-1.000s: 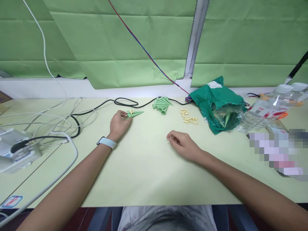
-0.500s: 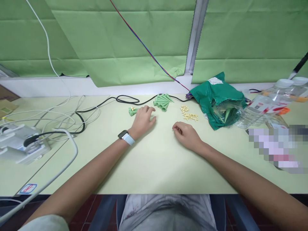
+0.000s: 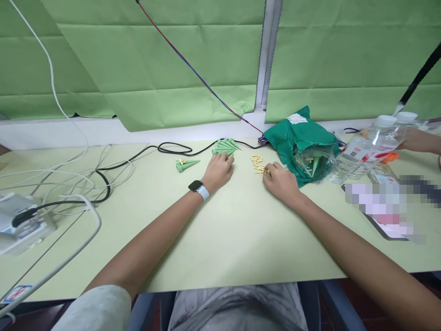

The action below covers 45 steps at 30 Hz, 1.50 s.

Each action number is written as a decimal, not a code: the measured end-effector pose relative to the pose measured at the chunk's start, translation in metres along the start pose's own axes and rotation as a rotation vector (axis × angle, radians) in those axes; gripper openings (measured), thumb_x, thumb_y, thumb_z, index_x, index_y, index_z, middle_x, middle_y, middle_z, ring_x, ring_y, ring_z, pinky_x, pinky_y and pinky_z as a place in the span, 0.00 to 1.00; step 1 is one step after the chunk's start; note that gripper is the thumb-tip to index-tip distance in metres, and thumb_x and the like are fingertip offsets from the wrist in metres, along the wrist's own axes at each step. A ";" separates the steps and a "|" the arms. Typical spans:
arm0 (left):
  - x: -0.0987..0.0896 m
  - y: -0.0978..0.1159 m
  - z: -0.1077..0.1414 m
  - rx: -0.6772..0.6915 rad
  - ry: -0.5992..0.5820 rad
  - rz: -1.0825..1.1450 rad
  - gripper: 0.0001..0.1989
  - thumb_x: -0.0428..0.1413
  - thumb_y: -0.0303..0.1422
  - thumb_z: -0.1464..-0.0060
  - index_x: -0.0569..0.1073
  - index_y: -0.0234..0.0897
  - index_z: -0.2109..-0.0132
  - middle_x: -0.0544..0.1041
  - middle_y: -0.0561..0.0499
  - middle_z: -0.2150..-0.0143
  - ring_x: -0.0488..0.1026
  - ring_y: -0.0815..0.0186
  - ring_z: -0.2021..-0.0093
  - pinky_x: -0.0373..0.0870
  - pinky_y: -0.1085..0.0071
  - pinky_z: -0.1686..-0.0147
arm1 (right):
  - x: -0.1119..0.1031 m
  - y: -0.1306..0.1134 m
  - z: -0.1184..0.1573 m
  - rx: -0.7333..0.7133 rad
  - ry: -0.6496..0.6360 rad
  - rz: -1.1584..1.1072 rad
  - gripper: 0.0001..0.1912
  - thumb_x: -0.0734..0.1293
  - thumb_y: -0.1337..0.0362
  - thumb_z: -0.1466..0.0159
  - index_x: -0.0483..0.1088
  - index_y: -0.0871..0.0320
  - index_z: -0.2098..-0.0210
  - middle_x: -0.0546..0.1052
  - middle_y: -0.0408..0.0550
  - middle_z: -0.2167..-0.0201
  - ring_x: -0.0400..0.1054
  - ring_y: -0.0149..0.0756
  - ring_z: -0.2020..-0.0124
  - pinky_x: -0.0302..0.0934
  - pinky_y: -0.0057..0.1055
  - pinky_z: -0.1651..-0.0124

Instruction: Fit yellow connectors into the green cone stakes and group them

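Observation:
My left hand, with a watch on its wrist, is at the near side of a fanned pile of green cone-shaped spikes. Its fingers are curled down onto the closest spike, partly hiding it. My right hand has thumb and forefinger closed at the right edge of a group of small yellow cross-shaped pieces, pinching one. Behind these lies a second cluster of yellow pieces. One green spike with a yellow piece on it rests apart on the left.
A torn green plastic bag holding more spikes stands right of the yellow pieces. Clear bottles, a phone and another person's arm are farther right. White and black cables and a power strip occupy the left.
My left hand has moved right, from the separate spike to the pile. My right hand has reached forward to the yellow pieces. Another person's arm has appeared at the right, and the view has shifted.

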<state>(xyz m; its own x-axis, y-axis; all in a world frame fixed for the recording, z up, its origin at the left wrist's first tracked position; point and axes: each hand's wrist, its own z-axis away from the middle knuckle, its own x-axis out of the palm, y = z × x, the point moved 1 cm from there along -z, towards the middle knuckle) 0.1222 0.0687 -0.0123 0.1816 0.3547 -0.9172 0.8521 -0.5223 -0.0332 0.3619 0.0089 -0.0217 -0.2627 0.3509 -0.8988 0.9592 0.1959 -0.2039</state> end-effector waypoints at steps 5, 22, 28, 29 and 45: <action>-0.015 0.004 0.027 -0.033 0.018 0.198 0.14 0.52 0.28 0.40 0.74 0.39 0.48 0.69 0.41 0.49 0.71 0.58 0.63 0.66 0.60 0.63 | 0.002 0.008 -0.002 -0.014 -0.005 -0.032 0.12 0.62 0.63 0.32 0.75 0.56 0.53 0.76 0.53 0.57 0.70 0.41 0.64 0.50 0.34 0.69; -0.046 0.000 0.078 -0.458 -0.072 1.615 0.14 0.61 0.27 0.52 0.74 0.38 0.56 0.81 0.43 0.49 0.72 0.63 0.58 0.62 0.67 0.62 | -0.001 -0.010 0.007 -0.118 -0.061 -0.249 0.06 0.67 0.63 0.37 0.77 0.55 0.63 0.75 0.47 0.59 0.69 0.37 0.64 0.55 0.32 0.65; -0.048 -0.004 0.079 -0.466 -0.123 1.596 0.16 0.59 0.27 0.51 0.81 0.39 0.53 0.77 0.47 0.51 0.68 0.67 0.63 0.65 0.66 0.58 | -0.001 -0.014 0.010 -0.174 -0.162 -0.372 0.08 0.66 0.63 0.33 0.78 0.53 0.63 0.75 0.47 0.60 0.68 0.34 0.67 0.56 0.31 0.66; -0.046 -0.005 0.079 -0.478 -0.132 1.611 0.18 0.59 0.27 0.51 0.81 0.39 0.51 0.77 0.47 0.53 0.68 0.67 0.63 0.66 0.65 0.57 | -0.001 -0.014 0.010 -0.175 -0.166 -0.379 0.08 0.66 0.62 0.33 0.78 0.53 0.63 0.75 0.47 0.60 0.68 0.34 0.68 0.56 0.31 0.65; -0.037 0.001 0.079 -0.420 -0.262 1.832 0.15 0.59 0.31 0.40 0.80 0.36 0.47 0.78 0.40 0.45 0.75 0.54 0.45 0.68 0.59 0.46 | 0.004 -0.059 0.029 -0.157 -0.160 -0.891 0.07 0.66 0.59 0.32 0.73 0.55 0.60 0.78 0.44 0.67 0.69 0.32 0.73 0.63 0.30 0.68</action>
<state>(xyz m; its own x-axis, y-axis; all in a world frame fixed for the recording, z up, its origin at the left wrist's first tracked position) 0.0774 -0.0062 -0.0102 0.8412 -0.4721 0.2637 -0.2215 0.1439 0.9645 0.3071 -0.0280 -0.0249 -0.8691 -0.1183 -0.4803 0.3808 0.4597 -0.8023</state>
